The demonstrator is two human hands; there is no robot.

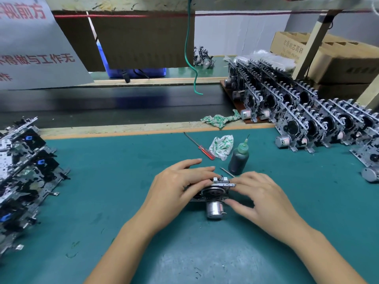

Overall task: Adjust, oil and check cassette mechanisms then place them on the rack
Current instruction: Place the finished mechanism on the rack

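A cassette mechanism (214,193) stands on edge on the green mat, its silver motor (214,210) pointing toward me. My left hand (178,191) holds it from the left, fingers laid over its top and side. From the right, my right hand (258,199) grips its metal frame with the fingertips and thumb. A dark green oil bottle (239,158) with a needle tip stands just behind the mechanism. Next to the bottle a red-handled screwdriver (200,146) lies on the mat. A thin metal tool (226,172) lies between the bottle and the mechanism.
Rows of mechanisms stand upright on a rack (297,111) at the right. A pile of other mechanisms (22,169) lies at the left edge. Two patterned rags (222,146) (220,118) lie behind the tools. A black conveyor belt (102,103) runs across, and a green wire (191,64) hangs above it.
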